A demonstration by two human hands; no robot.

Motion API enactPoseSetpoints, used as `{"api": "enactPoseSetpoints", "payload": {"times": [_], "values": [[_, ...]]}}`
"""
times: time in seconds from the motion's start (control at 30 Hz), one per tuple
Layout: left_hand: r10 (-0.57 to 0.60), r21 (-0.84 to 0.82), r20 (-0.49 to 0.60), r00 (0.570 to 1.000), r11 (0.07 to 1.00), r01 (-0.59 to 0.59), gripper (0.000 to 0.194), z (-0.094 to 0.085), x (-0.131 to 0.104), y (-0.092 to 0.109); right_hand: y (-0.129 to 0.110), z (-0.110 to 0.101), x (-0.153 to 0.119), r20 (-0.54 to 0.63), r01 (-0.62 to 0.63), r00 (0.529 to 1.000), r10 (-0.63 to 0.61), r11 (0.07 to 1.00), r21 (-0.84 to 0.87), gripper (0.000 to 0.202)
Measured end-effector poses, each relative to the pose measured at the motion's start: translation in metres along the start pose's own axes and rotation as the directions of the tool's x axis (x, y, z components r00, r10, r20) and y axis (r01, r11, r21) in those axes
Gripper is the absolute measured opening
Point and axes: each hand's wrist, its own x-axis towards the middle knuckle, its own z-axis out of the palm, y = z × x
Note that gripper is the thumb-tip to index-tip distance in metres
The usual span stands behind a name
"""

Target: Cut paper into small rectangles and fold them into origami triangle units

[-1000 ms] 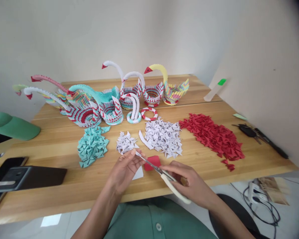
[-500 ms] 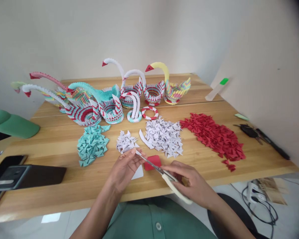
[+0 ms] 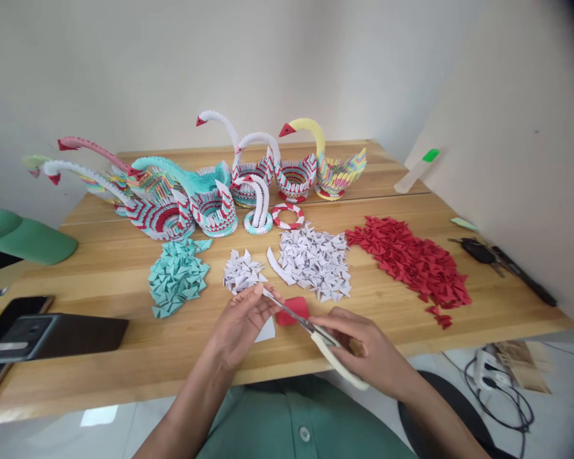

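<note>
My right hand (image 3: 363, 347) grips a pair of scissors (image 3: 335, 360) with cream handles, its blades pointing up and left. At the blade tips, my left hand (image 3: 246, 315) pinches something small and pale, too small to make out. Beneath the blades lie a red paper piece (image 3: 291, 311) and a white paper (image 3: 266, 330). Just beyond my left hand is a small pile of white folded triangles (image 3: 243, 271). A larger white pile (image 3: 314, 262) sits to its right, with a curved white strip (image 3: 280, 268) at its left edge.
Teal triangles (image 3: 178, 278) lie left, red triangles (image 3: 411, 261) right. Paper swans (image 3: 213, 207) stand at the back, near a red-and-white ring (image 3: 287, 217). A green bottle (image 3: 26, 236) and a dark box (image 3: 76, 333) are left; keys (image 3: 478, 250) lie far right.
</note>
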Motion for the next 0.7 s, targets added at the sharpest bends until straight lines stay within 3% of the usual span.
{"api": "enactPoseSetpoints", "payload": {"times": [0.7], "values": [[0.007,0.001,-0.021,1.000,1.000,-0.007,0.018,0.0025,-0.0022,-0.0010,0.0010,-0.0001,-0.0041,-0.032,0.034,0.999,-0.035,0.999,-0.041,0.037]]}}
